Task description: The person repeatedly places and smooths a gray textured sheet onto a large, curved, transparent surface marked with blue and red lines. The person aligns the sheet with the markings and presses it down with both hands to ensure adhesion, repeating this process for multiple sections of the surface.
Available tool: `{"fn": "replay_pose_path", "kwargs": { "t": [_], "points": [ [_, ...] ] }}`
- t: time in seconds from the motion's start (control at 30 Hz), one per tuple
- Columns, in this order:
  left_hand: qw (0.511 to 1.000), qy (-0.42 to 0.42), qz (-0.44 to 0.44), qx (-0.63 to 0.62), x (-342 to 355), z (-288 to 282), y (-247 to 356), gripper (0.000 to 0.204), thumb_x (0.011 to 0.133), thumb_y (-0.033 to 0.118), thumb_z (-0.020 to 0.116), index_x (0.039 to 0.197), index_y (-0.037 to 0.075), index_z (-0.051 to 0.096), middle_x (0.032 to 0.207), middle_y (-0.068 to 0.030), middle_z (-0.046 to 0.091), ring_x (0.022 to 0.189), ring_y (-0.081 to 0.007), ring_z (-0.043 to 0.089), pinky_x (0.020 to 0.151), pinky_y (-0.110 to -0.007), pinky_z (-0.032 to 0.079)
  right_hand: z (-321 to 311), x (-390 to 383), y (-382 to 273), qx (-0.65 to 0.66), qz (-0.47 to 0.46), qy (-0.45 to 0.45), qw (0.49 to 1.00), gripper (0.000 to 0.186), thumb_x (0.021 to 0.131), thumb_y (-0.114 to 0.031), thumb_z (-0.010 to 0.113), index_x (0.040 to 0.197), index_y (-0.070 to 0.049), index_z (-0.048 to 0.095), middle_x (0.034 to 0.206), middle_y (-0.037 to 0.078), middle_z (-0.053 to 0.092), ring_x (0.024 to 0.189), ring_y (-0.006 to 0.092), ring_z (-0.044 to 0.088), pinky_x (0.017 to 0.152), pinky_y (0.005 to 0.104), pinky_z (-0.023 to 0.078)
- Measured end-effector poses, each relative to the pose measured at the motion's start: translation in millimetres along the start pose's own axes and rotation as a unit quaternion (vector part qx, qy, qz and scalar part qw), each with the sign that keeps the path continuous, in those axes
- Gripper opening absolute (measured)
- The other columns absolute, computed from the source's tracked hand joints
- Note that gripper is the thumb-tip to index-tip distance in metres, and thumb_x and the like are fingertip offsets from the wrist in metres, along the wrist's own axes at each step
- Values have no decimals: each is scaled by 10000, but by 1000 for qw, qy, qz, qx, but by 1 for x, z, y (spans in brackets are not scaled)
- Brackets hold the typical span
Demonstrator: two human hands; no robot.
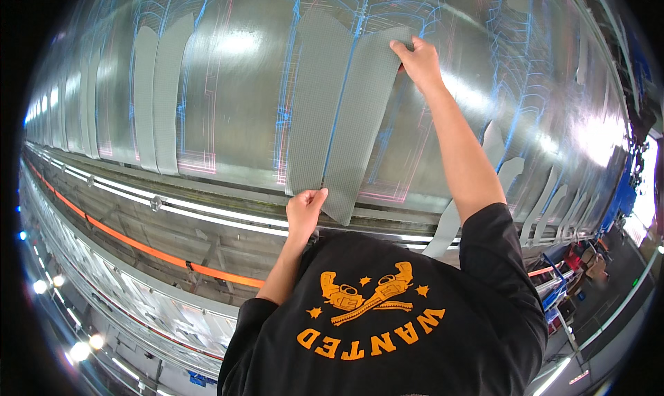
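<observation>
A long grey textured fabric panel [370, 98] stretches between my two hands over a shiny metal table. My right hand [420, 62] pinches its far right corner between thumb and fingers. Nearer to me, my left hand [305, 211] is closed on the panel's near left edge. The near end of this panel comes to a slanted point that reaches past the table's front edge. Close along its left side lies a second grey panel [315, 98] of similar shape, flat on the table. A blue line shows in the narrow gap between the two.
Blue and pink outlines mark the metal tabletop [238, 85]. Another pair of grey panels [155, 98] lies to the left, and several more pieces are spread farther along both sides. A rail [207, 213] runs along the front edge, with an orange strip [228, 275] below it.
</observation>
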State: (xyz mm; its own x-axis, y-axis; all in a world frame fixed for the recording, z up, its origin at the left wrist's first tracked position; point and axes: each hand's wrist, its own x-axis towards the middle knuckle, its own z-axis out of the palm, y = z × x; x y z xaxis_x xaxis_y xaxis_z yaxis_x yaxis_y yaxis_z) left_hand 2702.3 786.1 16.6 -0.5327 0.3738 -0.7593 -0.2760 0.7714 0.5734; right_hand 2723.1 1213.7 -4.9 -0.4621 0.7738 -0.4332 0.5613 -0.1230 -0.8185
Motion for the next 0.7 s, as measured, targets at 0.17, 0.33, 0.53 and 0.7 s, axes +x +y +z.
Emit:
{"fn": "replay_pose_path", "kwargs": {
  "t": [0.17,0.33,0.53,0.7],
  "points": [
    [1000,4,-10,16,1,-2,3,412,949,353,770,919,-58,755,628,-2,617,592,-46,512,547,-274,423,0,-3,-4,-7,-6,-2,1000,318,960,-271,741,1074,26,745,956,85,764,790,156,698,670,306,562],
    [1000,1,-30,-2,-1,-1,4,398,945,344,780,940,-54,766,686,-27,679,632,-58,557,588,-269,460,2,-1,4,-10,-32,7,999,326,944,-282,739,1012,37,731,876,99,755,708,172,710,659,321,585],
    [999,5,-31,3,-3,-1,8,379,943,331,781,921,-48,763,657,-17,657,601,-58,537,563,-274,444,1,-1,-1,-9,-7,-8,1000,315,951,-291,755,1034,13,747,943,76,758,786,162,700,695,316,570],
    [999,10,-32,8,-2,-1,10,376,941,327,782,901,-47,757,651,-16,651,590,-56,527,551,-277,437,1,2,4,-5,-19,-8,1000,310,944,-279,744,997,26,732,909,90,754,733,168,699,682,319,563]
  ]
}}
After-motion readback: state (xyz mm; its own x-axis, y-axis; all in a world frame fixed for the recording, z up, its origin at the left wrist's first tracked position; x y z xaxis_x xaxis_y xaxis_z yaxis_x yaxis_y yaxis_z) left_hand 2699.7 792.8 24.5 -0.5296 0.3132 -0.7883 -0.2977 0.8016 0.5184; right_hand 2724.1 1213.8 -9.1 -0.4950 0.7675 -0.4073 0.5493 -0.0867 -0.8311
